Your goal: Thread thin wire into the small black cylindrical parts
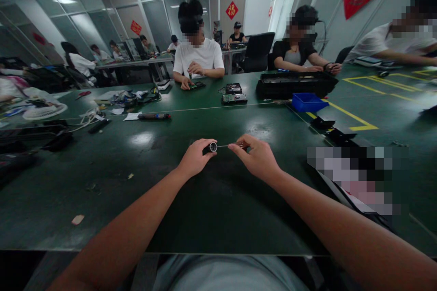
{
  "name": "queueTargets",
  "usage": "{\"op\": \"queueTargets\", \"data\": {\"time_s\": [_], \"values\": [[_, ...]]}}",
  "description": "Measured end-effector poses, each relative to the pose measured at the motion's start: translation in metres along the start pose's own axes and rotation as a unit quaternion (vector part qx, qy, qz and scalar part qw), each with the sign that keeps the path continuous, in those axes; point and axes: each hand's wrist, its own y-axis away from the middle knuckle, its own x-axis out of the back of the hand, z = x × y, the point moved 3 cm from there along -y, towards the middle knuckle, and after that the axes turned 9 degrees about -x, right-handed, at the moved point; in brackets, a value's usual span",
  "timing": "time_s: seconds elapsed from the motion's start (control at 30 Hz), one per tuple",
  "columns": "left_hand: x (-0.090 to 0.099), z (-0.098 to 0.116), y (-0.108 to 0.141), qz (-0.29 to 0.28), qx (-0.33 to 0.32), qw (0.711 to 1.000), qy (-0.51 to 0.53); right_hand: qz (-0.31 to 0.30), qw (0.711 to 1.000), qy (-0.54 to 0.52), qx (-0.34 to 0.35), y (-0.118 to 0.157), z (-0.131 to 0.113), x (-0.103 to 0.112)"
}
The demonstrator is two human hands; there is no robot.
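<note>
Just above the green table, my left hand is closed around a small black cylinder with a silvery ring at its end. My right hand grips a screwdriver by its brownish handle. The thin metal shaft points left, and its tip meets or lies close to the ringed end of the cylinder; whether it touches I cannot tell. Most of the cylinder is hidden behind my left fingers.
Across the green table a person works on a small device. Hard drives, a long black housing and a blue bin stand ahead to the right. Cables and a dark rod-shaped tool lie at left.
</note>
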Motion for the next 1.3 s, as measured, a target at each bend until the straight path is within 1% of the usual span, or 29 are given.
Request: {"op": "queueTargets", "data": {"time_s": [0.17,0.27,0.37,0.47,0.6,0.83,0.9,1.0,1.07,1.13,1.2,1.3], "values": [[0.000,-0.001,0.000,0.007,-0.001,1.000,0.007,-0.032,0.998,-0.047,0.016,0.002,-0.003,-0.004],[0.000,0.001,0.000,0.002,-0.002,1.000,0.007,-0.051,0.998,-0.042,0.023,0.003,-0.004,-0.006],[0.001,0.002,0.000,-0.004,0.000,1.000,0.005,-0.062,0.998,-0.030,0.005,0.003,-0.004,-0.005],[0.001,0.003,-0.001,-0.006,-0.003,1.000,0.008,-0.057,0.998,-0.012,-0.015,0.001,-0.004,-0.004],[0.000,0.004,-0.001,-0.016,-0.001,1.000,0.009,-0.037,0.999,-0.003,-0.012,0.000,-0.003,-0.003],[0.000,0.003,0.000,-0.007,-0.004,1.000,0.010,-0.052,0.998,-0.020,0.007,0.003,-0.005,-0.005],[0.000,0.002,0.000,-0.007,-0.006,1.000,0.011,-0.061,0.998,-0.019,0.000,0.003,-0.006,-0.005],[0.000,0.002,0.000,-0.007,-0.006,1.000,0.008,-0.059,0.998,-0.026,-0.027,0.002,-0.004,-0.005],[-0.001,0.002,0.000,-0.009,-0.003,1.000,0.008,-0.045,0.997,-0.045,-0.044,0.001,-0.001,-0.005],[-0.001,0.002,-0.001,-0.007,0.000,1.000,0.008,-0.025,0.994,-0.088,-0.057,0.000,0.003,-0.006],[-0.001,0.003,-0.001,-0.002,0.006,1.000,0.008,0.002,0.984,-0.162,-0.075,-0.002,0.008,-0.007],[-0.001,0.005,-0.001,-0.001,0.004,1.000,0.013,0.000,0.964,-0.245,-0.107,-0.005,0.013,-0.012]]}}
